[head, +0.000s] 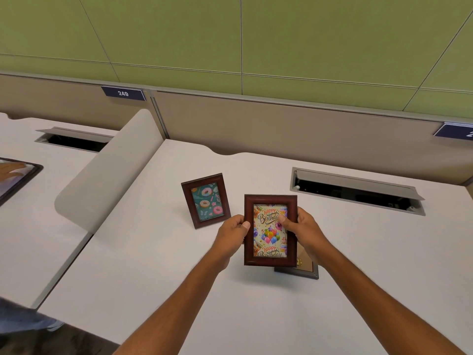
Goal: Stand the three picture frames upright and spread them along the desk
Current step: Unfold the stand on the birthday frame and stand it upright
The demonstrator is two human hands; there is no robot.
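A brown-framed birthday picture with balloons is held above the white desk, its picture facing me. My left hand grips its left edge and my right hand its right edge, thumb on the glass. To the left, a brown frame with a doughnut picture stands upright, leaning back on the desk. A third frame lies flat and face down beneath the held one, mostly hidden, with its tan back and dark edge showing.
An open cable hatch sits in the desk at the back right. A curved beige divider separates a neighbouring desk on the left, where another person's hand rests on a dark tablet. A beige partition backs the desk.
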